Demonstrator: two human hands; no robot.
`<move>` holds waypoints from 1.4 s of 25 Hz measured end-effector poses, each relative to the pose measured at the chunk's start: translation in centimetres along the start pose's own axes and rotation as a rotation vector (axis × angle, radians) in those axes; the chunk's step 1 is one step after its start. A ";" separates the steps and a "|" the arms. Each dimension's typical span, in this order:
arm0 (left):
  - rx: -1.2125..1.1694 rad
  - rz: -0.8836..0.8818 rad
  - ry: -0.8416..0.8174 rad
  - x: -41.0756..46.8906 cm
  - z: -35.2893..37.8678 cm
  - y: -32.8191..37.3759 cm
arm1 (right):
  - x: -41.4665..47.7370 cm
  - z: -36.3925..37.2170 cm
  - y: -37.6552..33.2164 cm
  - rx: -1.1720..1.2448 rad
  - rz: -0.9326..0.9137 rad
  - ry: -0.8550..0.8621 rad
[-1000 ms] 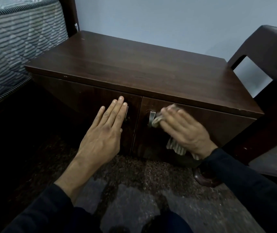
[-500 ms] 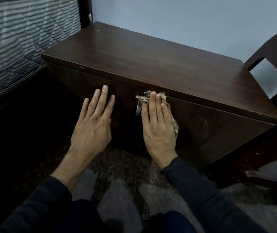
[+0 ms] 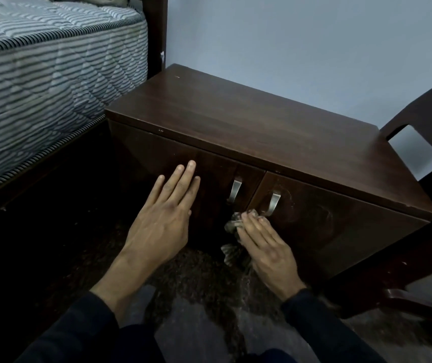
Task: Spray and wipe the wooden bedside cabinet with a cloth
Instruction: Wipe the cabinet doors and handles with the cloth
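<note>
The dark wooden bedside cabinet [image 3: 249, 127] stands against the wall, with two front doors and two metal handles [image 3: 274, 204]. My left hand [image 3: 162, 218] lies flat and open on the left door, fingers together. My right hand [image 3: 264, 247] presses a crumpled striped cloth [image 3: 232, 226] against the lower front, just below the handles where the doors meet. Faint circular wipe marks show on the right door [image 3: 322, 218]. No spray bottle is in view.
A bed with a striped mattress [image 3: 39, 74] sits at the left, its dark post [image 3: 156, 35] touching the cabinet's back corner. A dark wooden chair [image 3: 424, 116] stands close at the right. The floor below is dark speckled stone [image 3: 183, 279].
My right hand slid the cloth from the top of the door near the handle down to the lower front. The left hand stayed flat on the left door. My view shifted left.
</note>
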State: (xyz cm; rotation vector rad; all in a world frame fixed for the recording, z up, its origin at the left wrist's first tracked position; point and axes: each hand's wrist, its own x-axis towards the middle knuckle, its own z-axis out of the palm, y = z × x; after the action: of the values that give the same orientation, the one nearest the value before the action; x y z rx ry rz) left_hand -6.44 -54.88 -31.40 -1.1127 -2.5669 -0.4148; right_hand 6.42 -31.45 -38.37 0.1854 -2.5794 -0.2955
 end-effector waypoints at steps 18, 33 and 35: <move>-0.046 0.173 0.059 5.6 -4.0 7.4 | 9.0 -15.2 10.5 0.026 0.255 -0.354; -0.075 0.193 0.013 4.7 -2.8 6.9 | -0.3 -13.0 6.7 0.450 0.199 0.139; -0.070 0.194 0.014 4.8 -2.8 6.9 | -0.4 -11.9 7.7 0.280 0.241 0.187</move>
State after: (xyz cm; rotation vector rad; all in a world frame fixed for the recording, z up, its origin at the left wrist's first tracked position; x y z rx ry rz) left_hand -3.99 -48.25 -26.05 -1.3642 -2.4199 -0.4655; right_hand 12.47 -25.94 -26.74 0.0006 -2.4147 0.1646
